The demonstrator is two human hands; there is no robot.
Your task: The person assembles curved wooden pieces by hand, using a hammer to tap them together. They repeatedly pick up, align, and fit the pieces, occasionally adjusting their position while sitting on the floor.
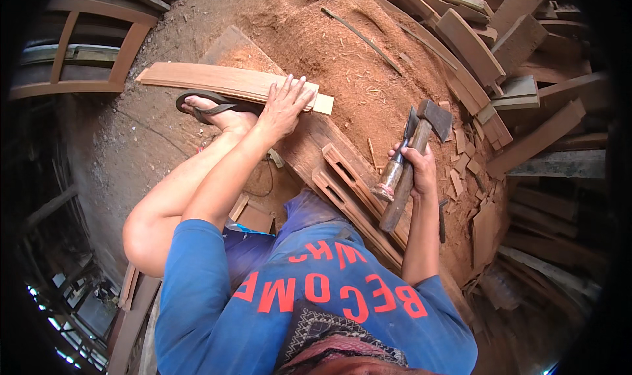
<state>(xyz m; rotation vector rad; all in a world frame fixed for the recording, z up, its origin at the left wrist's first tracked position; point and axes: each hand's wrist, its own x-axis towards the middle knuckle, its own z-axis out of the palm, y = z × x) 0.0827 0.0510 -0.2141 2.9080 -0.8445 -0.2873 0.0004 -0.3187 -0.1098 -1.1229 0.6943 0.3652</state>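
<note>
A dark patterned cloth point(321, 316) and a dusty blue shirt point(263, 279) with red lettering fill the near foreground as a person leans low among sawdust point(316, 46) and stacked timber point(469, 43), left hand point(284, 108) laid flat, fingers uncurled, on a stack of thin wooden slats point(204, 77). The slats lie across a broad plank, the worktop point(313, 141), their left ends reaching past its edge over the ground point(155, 135). The right hand point(422, 168) has its grip clamped on two tools at once, a chisel point(391, 174) and a hatchet point(420, 137), blade and head pointing away from the body. Danger looks likeliest there: with two handles crowded into one fist, either could twist or slip if the fingers loosen, and the chisel's bare blade, just beside the hatchet's head, could nick a knuckle or chip against the metal. A sandalled foot point(227, 117) sits close by the slats; whether it touches them is hard to tell, but a sliding piece could catch its exposed toes. Because the left palm rests on top without closing round the stack, a knock at the overhanging end could tip or fan it. Two slotted wooden pieces point(359, 216) lie close to the tools, where a dropped edge could scar them.
</note>
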